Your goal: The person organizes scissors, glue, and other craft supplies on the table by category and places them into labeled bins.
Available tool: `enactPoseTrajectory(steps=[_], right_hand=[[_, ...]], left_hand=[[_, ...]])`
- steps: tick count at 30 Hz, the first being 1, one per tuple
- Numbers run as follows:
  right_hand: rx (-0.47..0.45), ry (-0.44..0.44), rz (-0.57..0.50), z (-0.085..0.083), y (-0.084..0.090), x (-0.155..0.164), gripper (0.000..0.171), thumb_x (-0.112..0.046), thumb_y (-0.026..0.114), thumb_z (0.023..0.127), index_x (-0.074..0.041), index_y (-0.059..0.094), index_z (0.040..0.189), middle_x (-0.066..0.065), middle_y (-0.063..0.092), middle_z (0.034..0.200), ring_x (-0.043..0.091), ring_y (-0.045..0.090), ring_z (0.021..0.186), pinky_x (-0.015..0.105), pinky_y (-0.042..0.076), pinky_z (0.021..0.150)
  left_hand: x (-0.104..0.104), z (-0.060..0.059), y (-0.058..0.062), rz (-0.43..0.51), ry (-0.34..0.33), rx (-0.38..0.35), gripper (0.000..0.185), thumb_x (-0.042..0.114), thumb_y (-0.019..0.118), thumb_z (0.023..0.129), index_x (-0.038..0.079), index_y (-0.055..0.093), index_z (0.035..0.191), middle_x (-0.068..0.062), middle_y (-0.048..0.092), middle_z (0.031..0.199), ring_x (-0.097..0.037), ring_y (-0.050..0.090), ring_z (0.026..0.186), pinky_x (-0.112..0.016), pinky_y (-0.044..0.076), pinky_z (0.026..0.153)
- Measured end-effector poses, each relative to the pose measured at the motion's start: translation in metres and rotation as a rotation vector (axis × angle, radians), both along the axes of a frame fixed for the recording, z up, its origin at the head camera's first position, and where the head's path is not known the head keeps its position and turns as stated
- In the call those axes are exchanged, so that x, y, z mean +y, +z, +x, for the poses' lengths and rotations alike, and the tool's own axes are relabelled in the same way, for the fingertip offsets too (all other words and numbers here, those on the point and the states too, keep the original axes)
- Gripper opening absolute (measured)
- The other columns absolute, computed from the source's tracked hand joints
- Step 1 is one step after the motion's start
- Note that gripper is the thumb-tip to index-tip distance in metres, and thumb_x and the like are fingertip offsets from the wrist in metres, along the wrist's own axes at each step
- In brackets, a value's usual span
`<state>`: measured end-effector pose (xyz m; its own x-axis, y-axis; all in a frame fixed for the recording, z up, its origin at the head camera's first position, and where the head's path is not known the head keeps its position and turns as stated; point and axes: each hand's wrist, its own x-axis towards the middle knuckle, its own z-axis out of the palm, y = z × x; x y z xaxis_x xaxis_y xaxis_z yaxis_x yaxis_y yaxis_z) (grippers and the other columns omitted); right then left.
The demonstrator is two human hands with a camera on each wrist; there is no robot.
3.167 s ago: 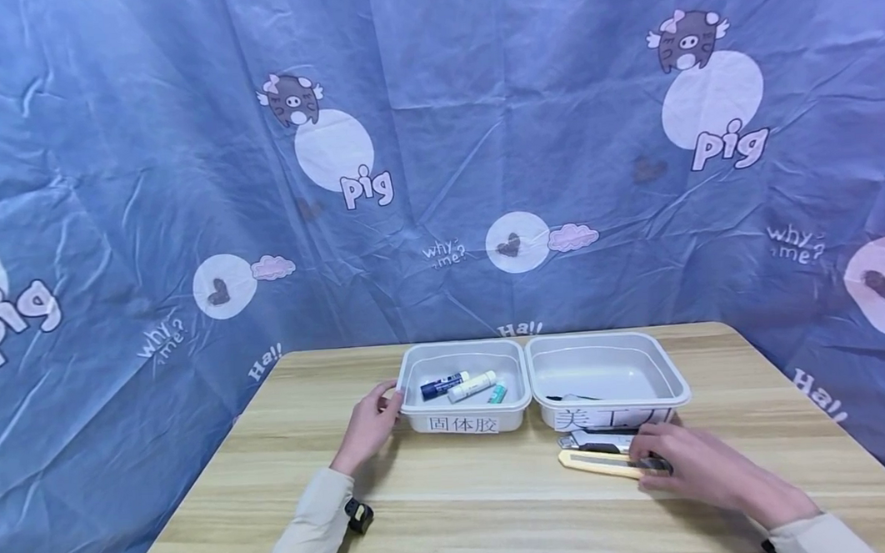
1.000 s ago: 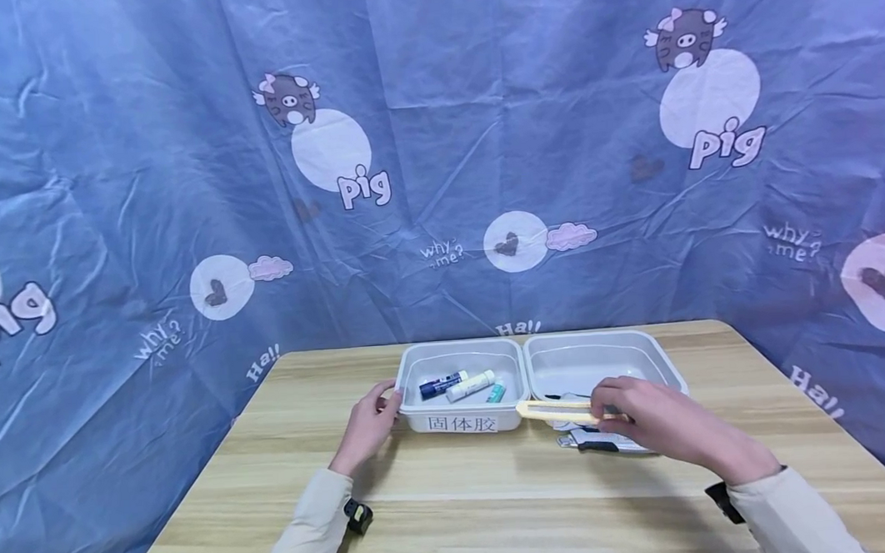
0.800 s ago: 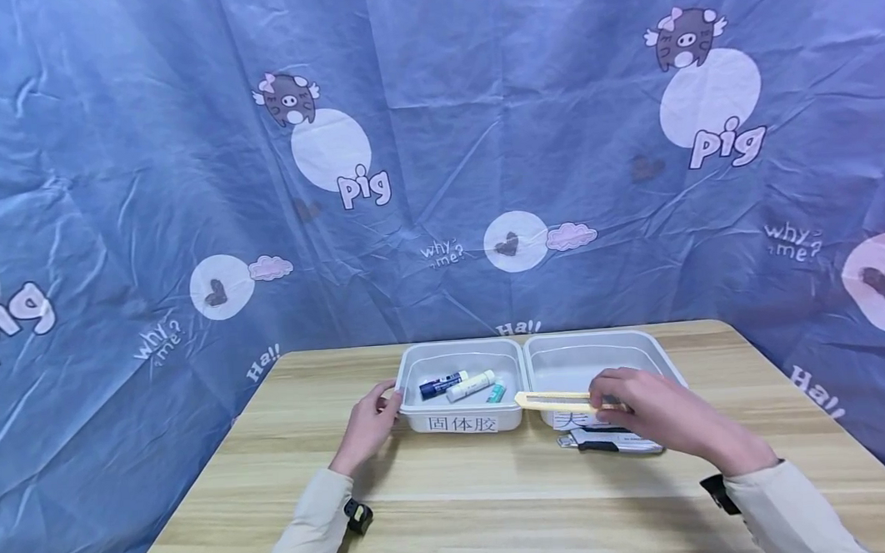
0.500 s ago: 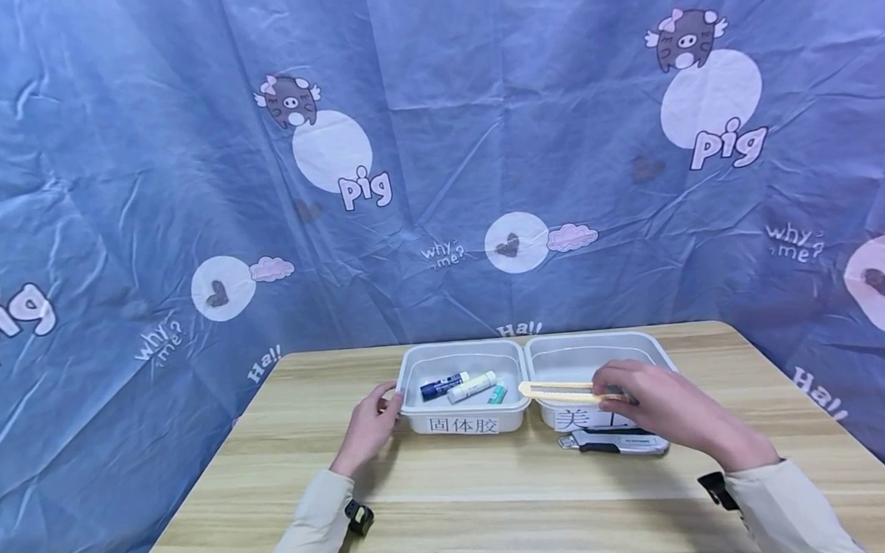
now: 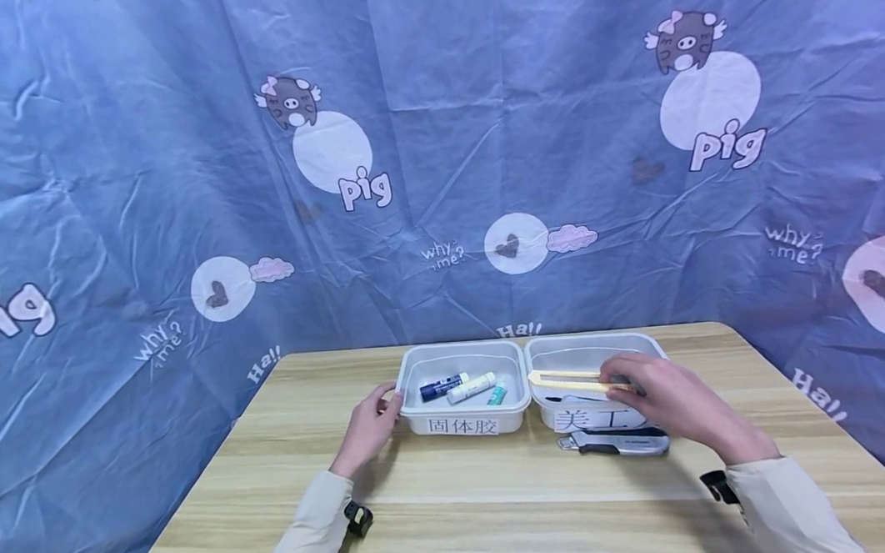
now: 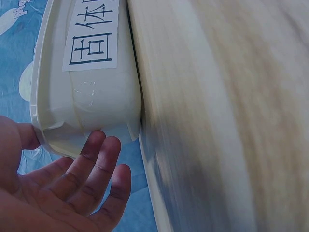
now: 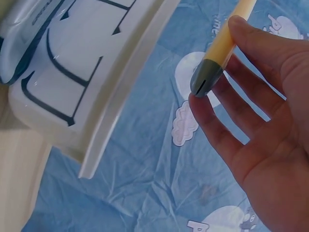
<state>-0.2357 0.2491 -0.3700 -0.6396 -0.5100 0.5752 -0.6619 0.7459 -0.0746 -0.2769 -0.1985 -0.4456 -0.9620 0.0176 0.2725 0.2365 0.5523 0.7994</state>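
Note:
My right hand (image 5: pixel 670 398) pinches a yellow utility knife (image 7: pixel 226 46) by its dark-tipped end, between thumb and fingers. The knife lies nearly level above the right white plastic box (image 5: pixel 589 352), across its front part. My left hand (image 5: pixel 369 428) holds the left end of the left plastic box (image 5: pixel 462 411), the thumb at the rim and fingertips against the outer wall. Inside that box lie a blue glue stick (image 5: pixel 441 388), a white glue stick (image 5: pixel 473 387) and a small teal one (image 5: pixel 497 394). Part of the right box is hidden behind the right hand.
A grey and black utility knife (image 5: pixel 631 444) lies on the wooden table (image 5: pixel 455 510) just in front of the right box. A dark slim object (image 5: pixel 557 399) shows inside that box. Both boxes carry front labels and stand side by side before a blue curtain (image 5: pixel 435 143).
The right hand has picked the yellow utility knife up from the table and carried it up and back over the right box. The left hand has stayed at the left box.

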Motion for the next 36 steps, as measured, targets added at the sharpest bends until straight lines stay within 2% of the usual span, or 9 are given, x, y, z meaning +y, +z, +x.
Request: enactPoseTrajectory(steps=[5, 17, 29, 36], right_hand=[[-0.018, -0.007, -0.008, -0.004, -0.003, 0.005, 0.028, -0.006, 0.085, 0.079, -0.022, 0.072, 0.098, -0.009, 0.072, 0.101, 0.014, 0.068, 0.092, 0.041, 0.057, 0.077], [-0.027, -0.02, -0.003, -0.014, -0.014, 0.015, 0.027, -0.004, 0.085, 0.077, -0.019, 0.072, 0.095, -0.006, 0.073, 0.098, 0.017, 0.069, 0.09, 0.043, 0.057, 0.078], [-0.016, -0.018, -0.013, -0.017, -0.017, 0.022, 0.029, 0.0, 0.085, 0.075, -0.018, 0.073, 0.094, -0.005, 0.073, 0.097, 0.017, 0.07, 0.089, 0.043, 0.058, 0.077], [-0.016, -0.002, -0.012, -0.018, -0.019, 0.024, 0.03, 0.001, 0.086, 0.074, -0.019, 0.072, 0.092, -0.006, 0.072, 0.095, 0.016, 0.069, 0.086, 0.04, 0.057, 0.076]], left_hand=[[0.001, 0.001, 0.002, 0.008, 0.01, -0.022, 0.043, 0.025, 0.058, 0.105, 0.001, 0.058, 0.14, -0.016, 0.072, 0.087, -0.027, 0.07, 0.073, -0.031, 0.054, 0.067], [0.001, 0.001, 0.003, 0.017, -0.002, -0.018, 0.042, 0.024, 0.059, 0.105, 0.0, 0.058, 0.14, -0.019, 0.072, 0.086, -0.03, 0.07, 0.072, -0.031, 0.053, 0.064], [0.002, -0.001, 0.003, 0.012, -0.001, -0.017, 0.041, 0.023, 0.058, 0.105, 0.001, 0.058, 0.14, -0.016, 0.072, 0.086, -0.031, 0.07, 0.073, -0.032, 0.054, 0.065], [0.001, 0.001, 0.004, 0.009, 0.009, -0.022, 0.04, 0.023, 0.058, 0.105, 0.003, 0.059, 0.139, -0.015, 0.072, 0.085, -0.03, 0.07, 0.073, -0.03, 0.054, 0.064]])
